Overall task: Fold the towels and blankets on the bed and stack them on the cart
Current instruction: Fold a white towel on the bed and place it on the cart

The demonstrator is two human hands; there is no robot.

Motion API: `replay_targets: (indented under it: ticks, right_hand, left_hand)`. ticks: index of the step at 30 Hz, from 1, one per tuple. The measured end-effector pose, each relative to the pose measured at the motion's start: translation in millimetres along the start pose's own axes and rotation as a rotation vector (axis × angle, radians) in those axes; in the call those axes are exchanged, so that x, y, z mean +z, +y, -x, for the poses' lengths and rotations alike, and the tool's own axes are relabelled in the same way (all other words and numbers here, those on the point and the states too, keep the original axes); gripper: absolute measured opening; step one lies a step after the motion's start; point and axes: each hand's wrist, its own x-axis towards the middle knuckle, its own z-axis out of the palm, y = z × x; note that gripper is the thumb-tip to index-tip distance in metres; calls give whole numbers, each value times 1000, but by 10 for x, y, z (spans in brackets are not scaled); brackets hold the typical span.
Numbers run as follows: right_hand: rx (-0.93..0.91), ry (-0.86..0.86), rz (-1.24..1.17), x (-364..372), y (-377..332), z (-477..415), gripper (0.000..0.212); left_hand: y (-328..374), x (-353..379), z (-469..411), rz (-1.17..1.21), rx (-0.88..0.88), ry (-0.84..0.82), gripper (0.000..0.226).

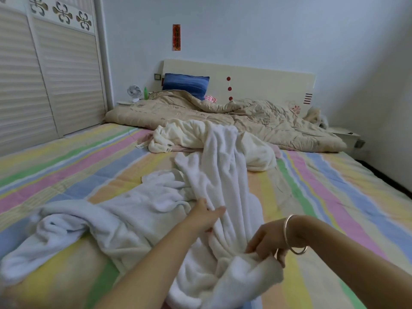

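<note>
The white towel (223, 175) lies rumpled along the striped bed (66, 157). The right grip (265, 244) pinches its bunched near end; the left grip (207, 216) holds a fold just beyond. Soft, light and limp, it will likely sag unless taken by two corners.

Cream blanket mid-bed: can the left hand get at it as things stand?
Probably not right away. The left hand grips the white towel, whose raised fold stretches between it and the cream blanket farther up the bed. Nothing else blocks the way once it lets go.
</note>
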Motion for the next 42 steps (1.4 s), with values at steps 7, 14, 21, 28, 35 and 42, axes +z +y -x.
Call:
replay_targets:
  ticks: [7, 14, 21, 28, 35, 42]
  right_hand:
    - [-119, 520, -385, -240, 404, 187, 25]
    - [-227, 1099, -268, -271, 247, -8, 43]
    - [-12, 802, 617, 266, -88, -433, 71]
    - [-129, 1028, -130, -140, 808, 20, 40]
    - [498, 1480, -818, 339, 2761, 700, 44]
    - [378, 1709, -505, 442, 2731, 860, 57]
  left_hand:
    - [123, 249, 401, -28, 130, -206, 41]
    - [102, 400, 916, -399, 17, -833, 44]
    - [-74, 282, 853, -46, 113, -559, 37]
    - [-422, 356, 440, -413, 177, -41, 34]
    - [-72, 1123, 488, -730, 351, -180, 53]
    - [39, 1542, 499, -642, 467, -186, 85]
